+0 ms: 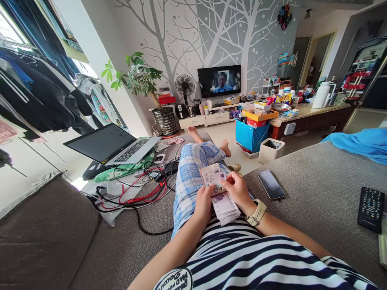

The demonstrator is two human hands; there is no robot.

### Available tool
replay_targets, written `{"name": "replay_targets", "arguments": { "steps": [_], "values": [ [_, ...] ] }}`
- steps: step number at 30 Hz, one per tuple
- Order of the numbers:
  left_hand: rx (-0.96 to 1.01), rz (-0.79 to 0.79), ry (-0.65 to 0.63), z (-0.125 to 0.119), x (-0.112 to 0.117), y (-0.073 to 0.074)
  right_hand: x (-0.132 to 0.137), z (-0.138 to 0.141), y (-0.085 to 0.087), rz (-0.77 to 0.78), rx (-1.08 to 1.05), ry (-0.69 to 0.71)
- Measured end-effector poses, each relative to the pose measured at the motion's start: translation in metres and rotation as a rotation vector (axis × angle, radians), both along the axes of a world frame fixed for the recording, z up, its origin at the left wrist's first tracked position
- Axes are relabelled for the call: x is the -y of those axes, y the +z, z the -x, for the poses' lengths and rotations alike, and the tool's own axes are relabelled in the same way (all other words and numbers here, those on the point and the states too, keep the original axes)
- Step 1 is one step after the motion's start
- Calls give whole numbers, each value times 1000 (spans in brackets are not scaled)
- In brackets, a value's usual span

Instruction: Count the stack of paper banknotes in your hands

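Note:
A bundle of banknotes [211, 176] is held above my lap, pale pink and purple, with a 5 showing on one note. My left hand [203, 201] grips the bundle from the left, thumb across the notes. My right hand [237, 186] is closed at the right edge, thumb and fingertips pinching the notes. Lower down, several loose-ended notes [225, 209] fan out below the hands, over my striped shirt. A pale watch [256, 212] is on my right wrist. How the fingers sit behind the notes is hidden.
A phone [271, 185] and a remote control [371, 209] lie on the grey sofa [305, 225] at right. An open laptop [113, 145] and tangled cables [148, 189] are at left. Beyond are a white bin [271, 152], a blue box [251, 136] and a cluttered table [329, 108].

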State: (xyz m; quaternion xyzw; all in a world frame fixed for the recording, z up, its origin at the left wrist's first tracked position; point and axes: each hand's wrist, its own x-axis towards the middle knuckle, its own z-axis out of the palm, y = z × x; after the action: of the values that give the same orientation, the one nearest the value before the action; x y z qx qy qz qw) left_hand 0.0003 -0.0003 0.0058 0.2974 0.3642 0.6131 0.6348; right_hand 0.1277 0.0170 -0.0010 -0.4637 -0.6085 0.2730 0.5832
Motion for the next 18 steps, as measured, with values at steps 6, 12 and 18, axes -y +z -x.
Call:
{"name": "replay_targets", "arguments": {
  "steps": [6,12,18],
  "values": [
    [-3,10,-1,1,0,-1,-1,0,0,-36,23,-14],
    [51,49,9,2,-6,-5,-1,0,-2,-50,7,-4],
    [101,128,27,1,-6,0,1,1,-2,-38,-40,52]
  ]
}}
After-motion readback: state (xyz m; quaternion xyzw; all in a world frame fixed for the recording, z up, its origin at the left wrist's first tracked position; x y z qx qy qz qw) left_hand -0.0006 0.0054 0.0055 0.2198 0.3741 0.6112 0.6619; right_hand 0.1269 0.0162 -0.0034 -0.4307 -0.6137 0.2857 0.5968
